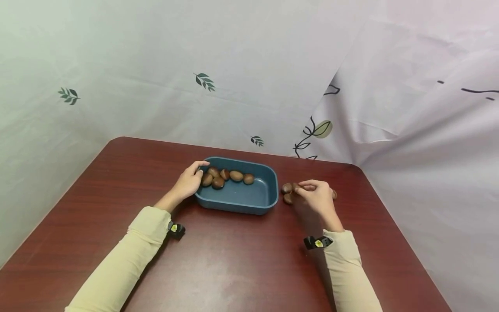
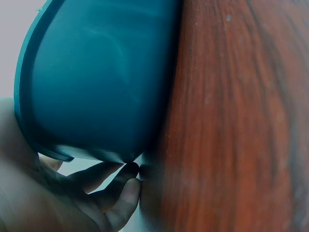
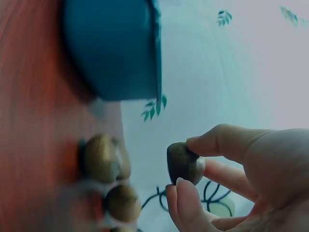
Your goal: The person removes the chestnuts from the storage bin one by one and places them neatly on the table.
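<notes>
A blue rectangular plastic container (image 1: 234, 205) stands on the table with several brown chestnuts (image 1: 218, 183) lying mostly in its left half. My left hand (image 1: 187, 182) grips its left end, the thumb over the rim; in the left wrist view the fingers (image 2: 126, 198) curl by the outer wall. Right of the container, my right hand (image 1: 320, 199) pinches one chestnut (image 3: 182, 163) between thumb and fingertips, raised off the table in the right wrist view. Loose chestnuts (image 1: 287, 198) lie on the tabletop beneath and around that hand, some partly hidden by it.
The reddish-brown wooden table (image 1: 218, 260) has rounded far corners. Pale cloth (image 1: 156, 56) with leaf prints hangs behind it and along its sides. Each wrist wears a black strap with a small device (image 1: 177, 229).
</notes>
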A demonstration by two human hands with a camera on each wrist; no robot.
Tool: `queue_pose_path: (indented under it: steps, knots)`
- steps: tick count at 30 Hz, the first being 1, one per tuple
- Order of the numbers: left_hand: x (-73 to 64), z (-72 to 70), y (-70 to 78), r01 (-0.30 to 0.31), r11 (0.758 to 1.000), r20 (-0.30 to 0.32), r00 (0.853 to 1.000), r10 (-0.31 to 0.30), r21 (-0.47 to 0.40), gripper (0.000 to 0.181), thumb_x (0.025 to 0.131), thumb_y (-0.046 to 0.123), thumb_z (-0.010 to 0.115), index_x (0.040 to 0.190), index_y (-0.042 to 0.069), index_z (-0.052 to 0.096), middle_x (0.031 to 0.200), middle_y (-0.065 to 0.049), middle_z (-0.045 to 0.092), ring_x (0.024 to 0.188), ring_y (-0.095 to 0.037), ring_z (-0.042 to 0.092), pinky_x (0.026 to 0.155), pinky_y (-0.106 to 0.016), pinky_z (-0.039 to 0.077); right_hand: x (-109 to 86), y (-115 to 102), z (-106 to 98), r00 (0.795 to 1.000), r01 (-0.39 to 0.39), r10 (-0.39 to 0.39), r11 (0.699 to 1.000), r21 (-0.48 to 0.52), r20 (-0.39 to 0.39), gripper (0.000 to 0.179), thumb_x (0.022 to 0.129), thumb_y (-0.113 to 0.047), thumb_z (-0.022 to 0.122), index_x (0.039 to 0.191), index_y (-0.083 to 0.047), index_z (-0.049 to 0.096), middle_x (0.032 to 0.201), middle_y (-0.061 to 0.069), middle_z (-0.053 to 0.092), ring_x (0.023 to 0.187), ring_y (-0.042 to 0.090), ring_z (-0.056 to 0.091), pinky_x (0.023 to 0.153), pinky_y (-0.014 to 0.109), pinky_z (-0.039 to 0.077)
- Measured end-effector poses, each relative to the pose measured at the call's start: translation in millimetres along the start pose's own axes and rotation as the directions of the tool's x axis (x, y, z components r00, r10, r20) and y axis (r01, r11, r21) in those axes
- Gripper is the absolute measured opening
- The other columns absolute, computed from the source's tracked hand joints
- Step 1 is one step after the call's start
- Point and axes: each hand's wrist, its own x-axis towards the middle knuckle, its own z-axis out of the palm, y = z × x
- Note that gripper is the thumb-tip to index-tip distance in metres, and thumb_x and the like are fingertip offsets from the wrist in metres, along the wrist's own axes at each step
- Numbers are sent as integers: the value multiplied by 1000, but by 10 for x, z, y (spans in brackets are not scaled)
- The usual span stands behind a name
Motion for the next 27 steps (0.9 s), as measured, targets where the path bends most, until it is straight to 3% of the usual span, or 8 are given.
queue_pose_path:
  steps: [2, 7, 12, 16, 23, 27]
  knots:
    - [0, -2, -4, 2, 1000, 3, 1000, -2, 1, 42, 108, 17, 30, 147, 15, 45, 110, -21, 52, 76, -32, 43, 82, -44, 34, -15, 73, -32, 1000, -23, 23, 1000, -20, -6, 24, 86, -25, 78, 101, -7, 78, 93, 13, 75, 91, 26, 69, 71, 30, 51]
    - [-5, -5, -11, -4, 1000, 5, 1000, 4, 4, 42, 108, 17, 30, 147, 15, 44, 124, -21, 52, 81, -32, 45, 81, -44, 34, -33, 215, -40, 1000, -25, 25, 999, -29, -14, 24, 84, -23, 80, 99, -5, 78, 88, 13, 75, 88, 25, 68, 68, 29, 50]
    - [-18, -2, -17, -4, 1000, 8, 1000, 4, 0, 42, 108, 16, 30, 147, 14, 44, 140, -20, 47, 93, -34, 47, 86, -46, 33, -19, 359, 22, 999, -29, 28, 999, 19, 24, 23, 84, -14, 79, 99, 3, 76, 90, 20, 74, 67, 18, 70, 57, 22, 50]
    - [-20, 0, -15, -4, 1000, 11, 1000, 4, -3, 42, 108, 16, 30, 147, 14, 45, 144, -19, 44, 96, -34, 47, 86, -47, 33, -15, 446, 75, 997, -55, 52, 997, 49, 59, 24, 84, -11, 77, 100, 7, 74, 92, 24, 72, 52, 20, 68, 48, 23, 51]
    - [-7, 0, -4, 0, 1000, 10, 1000, 0, -3, 42, 108, 18, 30, 147, 15, 44, 134, -21, 50, 82, -33, 45, 85, -46, 34, -6, 494, 118, 996, -64, 60, 997, 50, 68, 23, 84, -9, 77, 100, 7, 74, 93, 25, 72, 55, 21, 69, 49, 25, 53]
    - [-7, -6, 2, 3, 1000, 8, 1000, -3, 2, 42, 108, 17, 30, 147, 15, 45, 130, -20, 51, 82, -32, 46, 86, -46, 34, -7, 493, 131, 995, -67, 62, 996, 57, 82, 23, 85, -8, 76, 101, 7, 73, 93, 24, 72, 56, 20, 69, 50, 25, 53]
